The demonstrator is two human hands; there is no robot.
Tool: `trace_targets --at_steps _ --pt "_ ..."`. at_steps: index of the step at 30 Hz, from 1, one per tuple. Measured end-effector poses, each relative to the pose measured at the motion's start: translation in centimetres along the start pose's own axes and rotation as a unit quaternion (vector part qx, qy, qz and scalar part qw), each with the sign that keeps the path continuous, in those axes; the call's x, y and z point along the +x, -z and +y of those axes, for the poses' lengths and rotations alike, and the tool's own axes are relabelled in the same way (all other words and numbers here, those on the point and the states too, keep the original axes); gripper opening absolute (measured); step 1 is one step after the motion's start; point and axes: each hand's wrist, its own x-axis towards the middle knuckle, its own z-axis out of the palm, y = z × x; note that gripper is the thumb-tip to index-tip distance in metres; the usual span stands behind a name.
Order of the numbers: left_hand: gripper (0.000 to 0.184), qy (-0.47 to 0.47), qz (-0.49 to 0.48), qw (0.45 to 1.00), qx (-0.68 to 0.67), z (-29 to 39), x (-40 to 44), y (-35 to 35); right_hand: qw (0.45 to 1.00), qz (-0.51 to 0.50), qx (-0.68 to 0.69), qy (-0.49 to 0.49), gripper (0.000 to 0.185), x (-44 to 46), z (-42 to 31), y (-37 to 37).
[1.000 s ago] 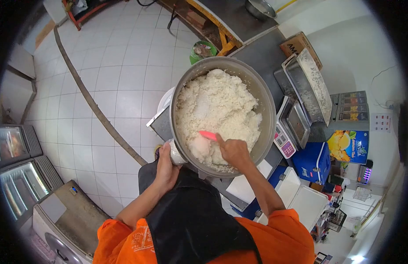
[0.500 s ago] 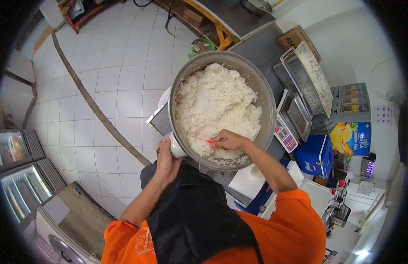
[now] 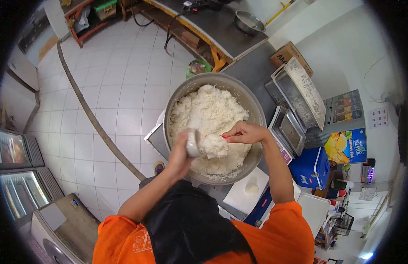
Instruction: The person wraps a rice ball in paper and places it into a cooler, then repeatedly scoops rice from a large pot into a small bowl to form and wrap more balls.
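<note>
Rice (image 3: 208, 105) lies heaped in a large round metal pot (image 3: 249, 99), its upper wall bare above the grains. Over the near part of the pot, the left hand (image 3: 180, 152) has its grip wrapped around a whitish cup (image 3: 193, 143), tilted on its side with its open end toward the right. The right hand (image 3: 245, 132) reaches in from the other side, its grip pinching a red rice paddle (image 3: 224, 137) — only a short stretch of it shows, the rest hidden by a thick clump of rice (image 3: 214, 147) heaped on it. That clump sits right at the mouth of the cup; whether the two touch is hard to tell.

The pot stands on a dark grey surface (image 3: 248, 68). Just beside it, to the right, is a digital weighing scale (image 3: 288, 134) with a metal pan on top, and next to that a steel food pan (image 3: 299, 91) with white residue on its side. A cardboard carton (image 3: 292, 57) stands behind, a blue cooler box (image 3: 307, 169) farther to the right. Nearer the body, a white board (image 3: 239, 198) carries a small rounded whitish mound (image 3: 251, 189) — too small to make out clearly
</note>
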Motion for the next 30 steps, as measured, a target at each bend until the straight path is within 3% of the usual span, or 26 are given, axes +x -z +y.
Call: trace_targets --at_steps 1,2,3,4,6,7,9,10,12,13,15,19,22,24,27,30 --pt "0.046 -0.004 -0.006 1.000 0.005 -0.8 1.1 -1.1 1.000 0.007 -0.005 0.003 0.025 0.1 -2.0 -0.1" --pt "0.045 0.034 -0.029 0.999 -0.002 -1.7 2.2 -2.2 0.978 0.046 -0.189 -0.069 0.019 0.9 -4.7 -0.9" --pt "0.045 0.075 -0.052 0.996 -0.008 -2.5 3.1 -2.7 0.917 0.086 -0.363 -0.144 0.017 1.2 -7.2 -2.0" --pt "0.045 0.076 -0.059 0.995 -0.001 -3.1 4.3 -2.6 0.915 0.095 -0.363 -0.147 0.017 1.2 -9.4 -2.9" --pt "0.042 0.114 -0.085 0.988 -0.061 -3.8 6.5 -2.7 0.847 0.173 -0.469 -0.181 0.018 0.7 -13.0 -4.3" --pt "0.042 0.116 -0.091 0.988 -0.054 -3.5 6.6 -3.2 0.844 0.181 -0.469 -0.185 0.018 -0.3 -13.8 -4.5" --pt "0.035 0.104 -0.103 0.983 -0.115 -2.9 6.7 -4.1 0.793 0.308 -0.463 -0.251 0.029 -2.5 -14.6 -4.6" --pt "0.035 0.103 -0.105 0.983 -0.112 -2.5 6.5 -4.4 0.791 0.312 -0.463 -0.251 0.029 -3.9 -14.3 -4.6" --pt "0.033 0.096 -0.095 0.981 -0.139 -2.1 6.0 -4.8 0.853 0.434 -0.202 -0.210 0.029 -6.2 -13.4 -4.8" --pt "0.033 0.095 -0.096 0.981 -0.138 -2.0 6.1 -4.9 0.852 0.434 -0.203 -0.209 0.029 -6.0 -10.8 -6.4" --pt "0.033 0.088 -0.113 0.982 -0.121 -2.1 6.1 -5.2 0.879 0.442 0.012 -0.180 0.028 -5.1 -3.9 -10.0" --pt "0.039 0.112 -0.163 0.976 -0.089 -4.1 8.0 -2.8 0.879 0.400 -0.052 -0.255 0.028 -3.6 -4.1 -12.1" --pt "0.034 0.133 -0.116 0.984 -0.033 -4.1 6.9 -2.8 0.887 0.354 -0.032 -0.296 0.028 -5.9 -5.1 -10.2" --pt "0.034 0.112 -0.113 0.987 -0.022 -4.7 7.1 -2.7 0.881 0.387 0.015 -0.270 0.026 -5.0 -5.6 -9.7" --pt "0.035 0.109 -0.155 0.982 -0.016 -3.8 7.6 -1.6 0.894 0.373 -0.095 -0.231 0.024 -4.1 -4.9 -9.7" --pt "0.040 0.054 -0.080 0.993 -0.062 -0.1 5.7 -1.7 0.902 0.361 -0.043 -0.232 0.024 -5.2 -5.2 -9.9"
